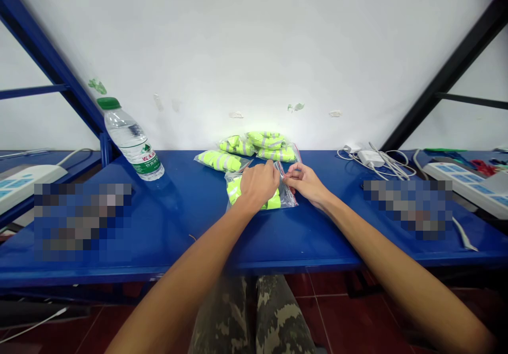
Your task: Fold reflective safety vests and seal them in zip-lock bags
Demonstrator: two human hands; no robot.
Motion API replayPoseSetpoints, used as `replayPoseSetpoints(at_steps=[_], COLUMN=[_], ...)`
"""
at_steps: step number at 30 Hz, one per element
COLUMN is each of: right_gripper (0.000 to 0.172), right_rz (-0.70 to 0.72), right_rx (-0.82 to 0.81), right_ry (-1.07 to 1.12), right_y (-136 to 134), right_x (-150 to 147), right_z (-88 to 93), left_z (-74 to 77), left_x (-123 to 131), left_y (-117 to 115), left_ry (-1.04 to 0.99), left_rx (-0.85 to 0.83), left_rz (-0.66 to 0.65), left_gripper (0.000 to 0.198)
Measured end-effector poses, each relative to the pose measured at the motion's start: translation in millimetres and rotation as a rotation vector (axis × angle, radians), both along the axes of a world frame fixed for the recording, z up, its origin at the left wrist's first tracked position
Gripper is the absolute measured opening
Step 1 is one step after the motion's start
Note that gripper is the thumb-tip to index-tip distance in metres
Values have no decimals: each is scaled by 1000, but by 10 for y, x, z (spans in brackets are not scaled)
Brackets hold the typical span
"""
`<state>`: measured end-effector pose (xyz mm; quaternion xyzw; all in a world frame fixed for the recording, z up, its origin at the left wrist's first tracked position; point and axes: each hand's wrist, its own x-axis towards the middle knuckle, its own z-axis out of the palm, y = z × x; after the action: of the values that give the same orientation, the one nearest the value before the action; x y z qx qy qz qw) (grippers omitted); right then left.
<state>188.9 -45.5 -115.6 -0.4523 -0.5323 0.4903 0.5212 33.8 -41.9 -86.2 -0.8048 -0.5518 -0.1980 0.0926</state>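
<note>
On the blue table, a clear zip bag with folded neon yellow-green cloth and grey strips inside lies in front of me. My left hand is closed at its top, the fingers pressed near the red-edged seal and covering part of the bag. At the seal's right end, my right hand pinches the edge between thumb and fingers. Just behind are several similar filled bags: one bag to the left, and a stack of bags further back.
A water bottle with a green cap stands at the left. White cables and a charger lie at the back right. Power strips sit at both sides. Slanted frame bars rise at both ends, and a white wall closes off the back.
</note>
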Motion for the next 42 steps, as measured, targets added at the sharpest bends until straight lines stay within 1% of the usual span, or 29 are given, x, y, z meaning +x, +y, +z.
replayPoseSetpoints(at_steps=[3,7,17,22,27,33,42], right_gripper=[42,46,46,44,46,47,53], right_rz=[-19,-57,-54,-93,-67,-90,-141], right_rx=[-4,33,65,114,165,175,203], right_ry=[14,40,24,38,33,18,42], right_y=[4,17,34,34,30,11,25], right_x=[-7,-10,13,0,12,16,24], right_z=[2,-4,-29,-11,11,29,51], left_z=[13,22,35,59,61,55,59], left_x=[10,28,45,58,70,73,112], left_y=[-17,-41,-58,-87,-109,-112,-155], left_ry=[-3,-4,0,14,15,13,16], left_rx=[4,-7,-4,-8,-10,-15,-45], left_rz=[-3,-22,-40,-55,-68,-64,-96], left_gripper=[33,32,32,33,34,32,34])
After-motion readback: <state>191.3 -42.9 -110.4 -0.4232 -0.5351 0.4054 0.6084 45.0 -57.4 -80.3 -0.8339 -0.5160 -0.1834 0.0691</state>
